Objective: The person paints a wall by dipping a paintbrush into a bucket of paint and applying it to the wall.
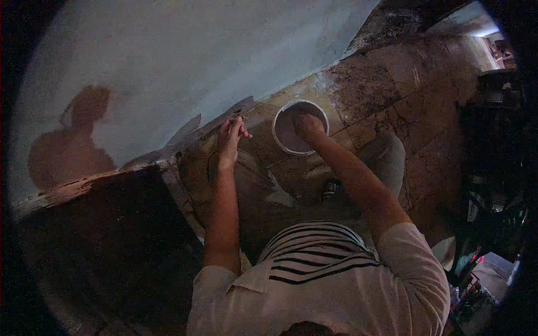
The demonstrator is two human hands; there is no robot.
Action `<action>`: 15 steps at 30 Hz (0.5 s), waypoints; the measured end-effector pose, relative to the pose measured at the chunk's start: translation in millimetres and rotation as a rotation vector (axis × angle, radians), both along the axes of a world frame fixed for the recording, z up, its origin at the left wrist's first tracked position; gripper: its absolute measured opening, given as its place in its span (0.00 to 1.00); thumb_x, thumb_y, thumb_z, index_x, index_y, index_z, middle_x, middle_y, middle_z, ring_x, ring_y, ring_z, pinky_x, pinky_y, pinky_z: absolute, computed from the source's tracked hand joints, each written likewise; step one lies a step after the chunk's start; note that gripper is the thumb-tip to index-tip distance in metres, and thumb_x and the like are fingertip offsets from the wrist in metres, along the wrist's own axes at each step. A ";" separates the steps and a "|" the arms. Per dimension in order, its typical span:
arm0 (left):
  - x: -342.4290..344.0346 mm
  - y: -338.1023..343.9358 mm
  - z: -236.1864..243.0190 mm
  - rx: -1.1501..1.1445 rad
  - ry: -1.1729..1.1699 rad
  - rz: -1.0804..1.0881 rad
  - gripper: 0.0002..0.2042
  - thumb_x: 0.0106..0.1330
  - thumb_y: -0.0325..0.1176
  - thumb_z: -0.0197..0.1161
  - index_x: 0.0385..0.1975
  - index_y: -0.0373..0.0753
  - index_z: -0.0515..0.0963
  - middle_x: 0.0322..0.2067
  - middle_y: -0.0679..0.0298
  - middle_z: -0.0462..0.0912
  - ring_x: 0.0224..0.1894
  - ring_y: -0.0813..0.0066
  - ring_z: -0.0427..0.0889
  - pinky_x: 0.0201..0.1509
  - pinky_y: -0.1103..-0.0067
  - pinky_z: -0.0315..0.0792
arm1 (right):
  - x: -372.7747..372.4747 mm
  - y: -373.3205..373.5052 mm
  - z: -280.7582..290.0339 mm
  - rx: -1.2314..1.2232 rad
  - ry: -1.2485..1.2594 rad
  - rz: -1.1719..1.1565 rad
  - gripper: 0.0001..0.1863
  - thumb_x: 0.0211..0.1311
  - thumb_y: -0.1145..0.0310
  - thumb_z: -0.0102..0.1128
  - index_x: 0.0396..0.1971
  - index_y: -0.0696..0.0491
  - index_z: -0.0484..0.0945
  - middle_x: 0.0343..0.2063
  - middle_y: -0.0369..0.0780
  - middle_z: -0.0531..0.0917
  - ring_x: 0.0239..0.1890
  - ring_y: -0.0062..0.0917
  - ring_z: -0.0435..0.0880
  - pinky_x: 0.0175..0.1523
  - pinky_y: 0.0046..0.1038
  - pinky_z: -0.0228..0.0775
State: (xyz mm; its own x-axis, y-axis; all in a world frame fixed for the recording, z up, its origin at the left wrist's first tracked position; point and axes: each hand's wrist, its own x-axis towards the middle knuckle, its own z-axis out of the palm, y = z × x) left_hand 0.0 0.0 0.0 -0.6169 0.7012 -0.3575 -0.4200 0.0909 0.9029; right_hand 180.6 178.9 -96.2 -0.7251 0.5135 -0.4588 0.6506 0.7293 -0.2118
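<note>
A round white-rimmed bucket stands on the floor in front of me, with pale greyish contents or a pale inside. My right hand reaches down into it. Its fingers look curled inward, and whatever they grip is hidden in the dim bucket. Left of the bucket, my left hand hovers near the foot of the wall. Its fingers are loosely bent and apart, and I see nothing held in them. The pale wall rises beside that hand, with worn, dark patches along its lower edge.
Stained brown floor tiles extend to the right. My bent knees flank the bucket. A dark area lies at the lower left, bordered by a worn ledge. Assorted items are piled at the lower right.
</note>
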 end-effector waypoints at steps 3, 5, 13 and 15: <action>0.7 -6.5 8.6 0.001 -0.020 0.037 0.09 0.63 0.36 0.56 0.24 0.40 0.70 0.18 0.69 0.67 0.22 0.78 0.71 0.29 0.74 0.74 | 9.3 -6.1 -17.3 0.238 0.227 0.201 0.08 0.46 0.64 0.56 0.23 0.51 0.81 0.26 0.43 0.81 0.32 0.35 0.80 0.37 0.33 0.72; 8.8 11.9 10.6 -0.029 -0.006 0.006 0.09 0.63 0.36 0.55 0.23 0.39 0.70 0.18 0.69 0.67 0.21 0.79 0.71 0.28 0.75 0.74 | 32.5 9.6 -43.6 -0.267 0.942 -0.226 0.07 0.45 0.65 0.56 0.20 0.51 0.81 0.23 0.42 0.80 0.29 0.35 0.79 0.35 0.33 0.72; 7.1 13.3 6.4 0.006 -0.016 0.006 0.10 0.62 0.37 0.56 0.23 0.40 0.70 0.18 0.69 0.68 0.20 0.80 0.71 0.28 0.76 0.74 | 16.8 1.4 -24.3 0.119 0.406 -0.137 0.10 0.48 0.63 0.56 0.22 0.55 0.79 0.23 0.45 0.80 0.28 0.39 0.80 0.33 0.36 0.72; 5.5 10.7 2.7 -0.006 0.009 0.017 0.10 0.62 0.38 0.56 0.23 0.40 0.70 0.18 0.69 0.68 0.21 0.80 0.71 0.28 0.76 0.74 | 23.5 -2.1 -6.9 0.089 0.563 -0.215 0.11 0.49 0.64 0.56 0.22 0.56 0.79 0.23 0.46 0.80 0.28 0.40 0.80 0.32 0.37 0.71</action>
